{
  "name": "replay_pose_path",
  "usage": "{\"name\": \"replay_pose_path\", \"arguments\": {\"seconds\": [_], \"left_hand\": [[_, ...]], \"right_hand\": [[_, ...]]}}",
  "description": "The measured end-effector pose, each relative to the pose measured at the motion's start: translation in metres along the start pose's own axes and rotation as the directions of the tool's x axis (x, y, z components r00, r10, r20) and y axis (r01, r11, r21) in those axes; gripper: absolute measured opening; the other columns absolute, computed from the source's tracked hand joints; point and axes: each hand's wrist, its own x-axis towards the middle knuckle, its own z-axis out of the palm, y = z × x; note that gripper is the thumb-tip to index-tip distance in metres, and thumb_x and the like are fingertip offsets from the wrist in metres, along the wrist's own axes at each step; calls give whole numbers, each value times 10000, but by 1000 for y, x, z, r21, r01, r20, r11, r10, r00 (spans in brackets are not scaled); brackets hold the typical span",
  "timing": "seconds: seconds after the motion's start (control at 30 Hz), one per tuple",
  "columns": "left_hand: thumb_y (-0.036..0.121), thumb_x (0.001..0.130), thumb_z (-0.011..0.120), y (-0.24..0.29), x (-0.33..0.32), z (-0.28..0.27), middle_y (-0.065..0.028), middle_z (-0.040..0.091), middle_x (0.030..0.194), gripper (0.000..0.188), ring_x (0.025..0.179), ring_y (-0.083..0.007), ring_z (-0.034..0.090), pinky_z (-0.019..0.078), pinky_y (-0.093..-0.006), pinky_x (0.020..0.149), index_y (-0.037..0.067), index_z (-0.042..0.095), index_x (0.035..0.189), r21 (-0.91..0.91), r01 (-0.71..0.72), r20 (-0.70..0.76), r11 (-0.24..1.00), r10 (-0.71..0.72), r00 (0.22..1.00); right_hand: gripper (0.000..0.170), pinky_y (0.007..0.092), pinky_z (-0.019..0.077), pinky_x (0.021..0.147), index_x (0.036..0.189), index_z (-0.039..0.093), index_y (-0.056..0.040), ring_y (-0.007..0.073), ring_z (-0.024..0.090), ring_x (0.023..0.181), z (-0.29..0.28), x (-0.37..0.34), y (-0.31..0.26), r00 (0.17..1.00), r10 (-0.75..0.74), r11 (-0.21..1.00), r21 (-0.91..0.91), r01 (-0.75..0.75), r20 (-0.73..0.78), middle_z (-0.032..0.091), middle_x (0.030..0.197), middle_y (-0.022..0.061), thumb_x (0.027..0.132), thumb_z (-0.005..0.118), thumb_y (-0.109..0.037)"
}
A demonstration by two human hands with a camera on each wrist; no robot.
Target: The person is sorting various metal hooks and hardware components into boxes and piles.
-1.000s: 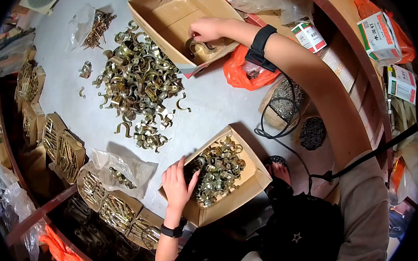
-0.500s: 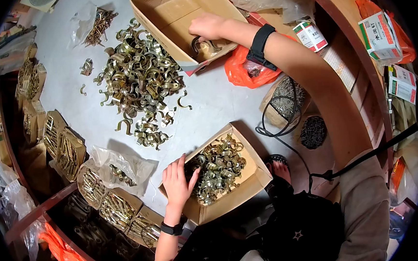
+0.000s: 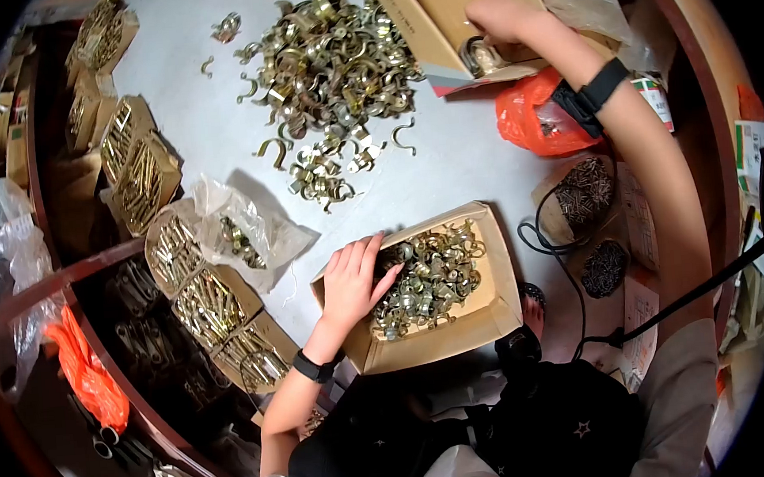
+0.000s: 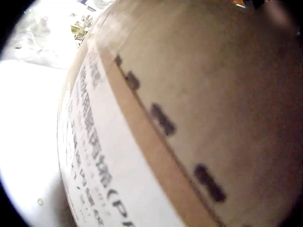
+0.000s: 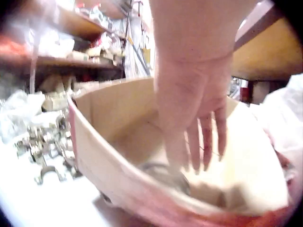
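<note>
The near box (image 3: pixel 443 349) of tan cardboard sits open, slightly askew, left hand (image 3: pixel 350 285) over its ten o'clock corner; brassy, curved clips (image 3: pixel 429 279) heap inside; I see the far box (image 3: pixel 416 28) at one o'clock, right hand (image 3: pixel 499 17) dipped in; a loose pile (image 3: pixel 334 64) spreads towards eleven o'clock.

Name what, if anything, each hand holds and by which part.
Right hand: apparently nothing, fingers straight. Left hand rests on the near box; whether it grips the rim is unclear.

Bare floor (image 3: pixel 460 158) gives passage between 2 boxes (image 3: pixel 498 275), beside the obstructing clamp pile (image 3: pixel 326 65).
</note>
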Motion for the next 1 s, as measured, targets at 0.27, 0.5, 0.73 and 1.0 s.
{"name": "replay_pose_path", "arguments": {"seconds": [0.27, 0.5, 0.73, 1.0], "left_hand": [[345, 789, 686, -3, 2, 0, -94, 585, 941, 537, 820, -251, 560, 434, -328, 740, 24, 547, 1197, -20, -43, -42, 999, 42, 998], [340, 794, 684, -4, 0, 0, -90, 585, 954, 522, 826, -242, 563, 440, -330, 744, 27, 548, 1189, -46, -46, -59, 998, 44, 997], [339, 788, 686, -6, -2, 4, -88, 582, 955, 529, 820, -240, 561, 441, -333, 742, 27, 543, 1191, -44, -58, -68, 997, 55, 996], [320, 810, 678, 0, 5, -19, -145, 581, 1121, 539, 1029, -297, 585, 453, -349, 876, 48, 508, 1243, -392, 152, 76, 907, -133, 988]], "right_hand": [[55, 425, 526, 633, 721, 615, -30, 318, 650, 713, -45, 38, -122, 886, -136, 973, 110, 204, -442, 624, 691, 155, 694, 612, -77], [249, 386, 513, 716, 843, 620, -28, 270, 631, 877, 39, 51, -161, 962, -136, 985, 68, 156, -237, 605, 864, 102, 673, 742, -163], [105, 358, 522, 648, 750, 646, -44, 247, 648, 776, 56, 29, -164, 886, -136, 944, 212, 251, -444, 621, 787, 88, 718, 674, -139], [166, 230, 235, 517, 777, 642, -2, 27, 299, 568, 56, -21, -205, 996, -18, 40, 995, 87, -86, 351, 624, -54, 797, 742, -132]]}}
